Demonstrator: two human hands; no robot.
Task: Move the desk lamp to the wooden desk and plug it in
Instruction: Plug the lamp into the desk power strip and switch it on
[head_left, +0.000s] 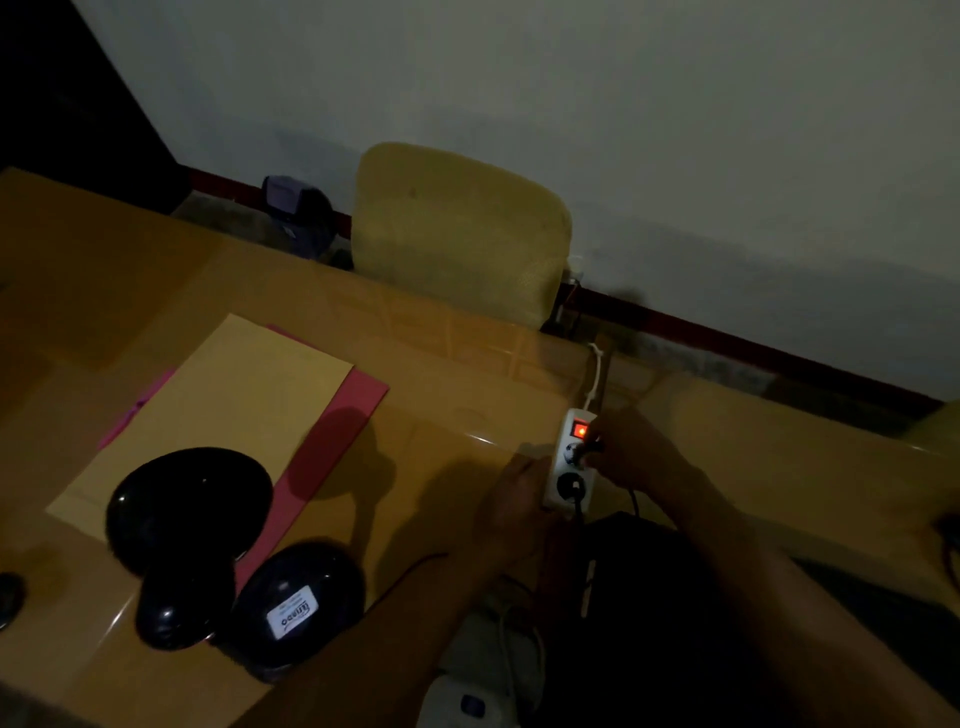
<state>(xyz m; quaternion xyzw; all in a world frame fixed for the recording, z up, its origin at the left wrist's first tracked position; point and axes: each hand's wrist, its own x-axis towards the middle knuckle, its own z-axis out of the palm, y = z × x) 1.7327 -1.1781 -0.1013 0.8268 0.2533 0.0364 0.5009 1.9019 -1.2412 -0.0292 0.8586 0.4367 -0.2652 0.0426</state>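
The black desk lamp (189, 525) stands unlit on the wooden desk (426, 364) at the lower left, its glossy oval base (298, 600) bearing a white label. A white power strip (571, 462) lies on the desk with its red switch glowing. My left hand (511, 501) rests against the strip's left side. At the strip's upper socket, my right hand (639, 457) grips the lamp's black plug (589, 451). Another black plug sits in the lower socket. The lamp's thin cord (410, 569) trails from the base toward my arms.
A tan envelope (228, 410) lies on a pink folder (332, 441) behind the lamp. A yellow chair back (457, 228) stands beyond the desk's far edge, with a dark bag (298, 213) on the floor. The strip's white cable (597, 371) runs over the far edge.
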